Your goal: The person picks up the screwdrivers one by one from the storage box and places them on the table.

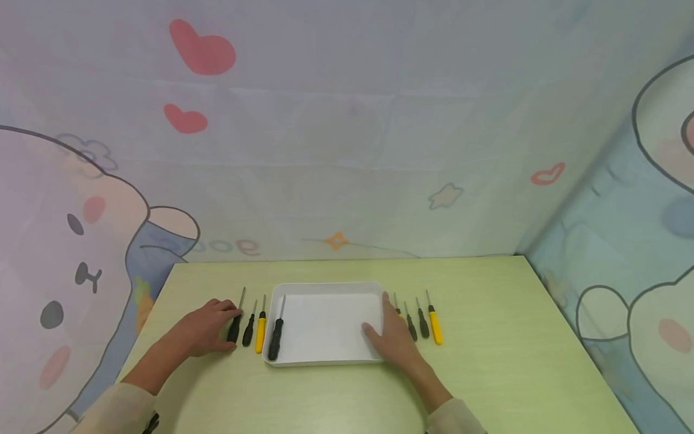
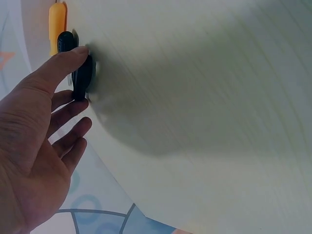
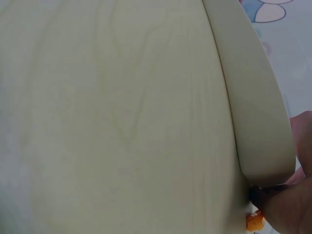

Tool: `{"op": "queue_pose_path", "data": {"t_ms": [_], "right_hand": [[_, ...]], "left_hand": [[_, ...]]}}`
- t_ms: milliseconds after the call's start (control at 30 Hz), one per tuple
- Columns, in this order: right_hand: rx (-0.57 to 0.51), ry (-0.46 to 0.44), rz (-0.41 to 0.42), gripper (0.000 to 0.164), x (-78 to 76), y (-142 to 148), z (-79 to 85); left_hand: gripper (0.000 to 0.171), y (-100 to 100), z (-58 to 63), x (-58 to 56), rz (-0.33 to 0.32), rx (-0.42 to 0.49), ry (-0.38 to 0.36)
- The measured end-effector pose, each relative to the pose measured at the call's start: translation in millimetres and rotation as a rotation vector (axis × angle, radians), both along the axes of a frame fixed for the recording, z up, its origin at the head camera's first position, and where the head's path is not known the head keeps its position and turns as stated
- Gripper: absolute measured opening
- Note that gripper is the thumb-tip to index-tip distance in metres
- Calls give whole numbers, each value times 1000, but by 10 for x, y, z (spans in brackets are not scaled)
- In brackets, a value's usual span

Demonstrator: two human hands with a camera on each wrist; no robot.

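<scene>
At the left end of a row of screwdrivers, my left hand point(image 1: 208, 328) pinches a black screwdriver point(image 1: 234, 330) by its handle. Thumb and fingers lie on opposite sides of that handle point(image 2: 85, 78) in the left wrist view. My right hand point(image 1: 397, 340) grips the right side of a white tray point(image 1: 320, 363), thumb over the inside and fingers outside the rim. Inside the tray, along its left wall, lies another black screwdriver point(image 1: 276, 340). The right wrist view shows the tray's outer wall point(image 3: 258, 107) with the right hand point(image 3: 292, 204) at its corner.
Between the left hand and the tray lie a black screwdriver point(image 1: 249, 333) and a yellow one point(image 1: 261, 333). Several more lie right of the tray, including a yellow screwdriver point(image 1: 435, 325) and a black one point(image 1: 423, 325). A printed cloth point(image 1: 347, 150) hangs behind the table point(image 1: 515, 361).
</scene>
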State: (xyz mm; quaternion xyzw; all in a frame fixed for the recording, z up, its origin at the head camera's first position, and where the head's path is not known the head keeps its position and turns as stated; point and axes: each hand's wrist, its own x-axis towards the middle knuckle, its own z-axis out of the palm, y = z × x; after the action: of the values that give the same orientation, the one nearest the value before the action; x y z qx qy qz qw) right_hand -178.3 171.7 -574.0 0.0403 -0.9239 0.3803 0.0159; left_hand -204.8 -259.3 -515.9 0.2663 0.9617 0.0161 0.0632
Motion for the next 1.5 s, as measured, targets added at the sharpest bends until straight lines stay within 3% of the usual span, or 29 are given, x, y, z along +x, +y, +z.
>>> {"op": "queue_pose_path", "data": {"t_ms": [267, 633, 800, 1133, 1500], "right_hand": [[-16, -9, 1, 90, 25, -10, 38], [6, -3, 13, 90, -3, 9, 0], [-1, -5, 14, 91, -1, 11, 17], [-5, 3, 8, 90, 9, 3, 15], [7, 6, 9, 90, -6, 4, -20]], "left_hand": [[74, 22, 26, 15, 0, 5, 5], [81, -38, -29, -25, 29, 31, -20], [80, -73, 59, -36, 51, 53, -2], [85, -65, 362, -39, 43, 72, 51], [89, 35, 490, -7, 27, 90, 114]]}}
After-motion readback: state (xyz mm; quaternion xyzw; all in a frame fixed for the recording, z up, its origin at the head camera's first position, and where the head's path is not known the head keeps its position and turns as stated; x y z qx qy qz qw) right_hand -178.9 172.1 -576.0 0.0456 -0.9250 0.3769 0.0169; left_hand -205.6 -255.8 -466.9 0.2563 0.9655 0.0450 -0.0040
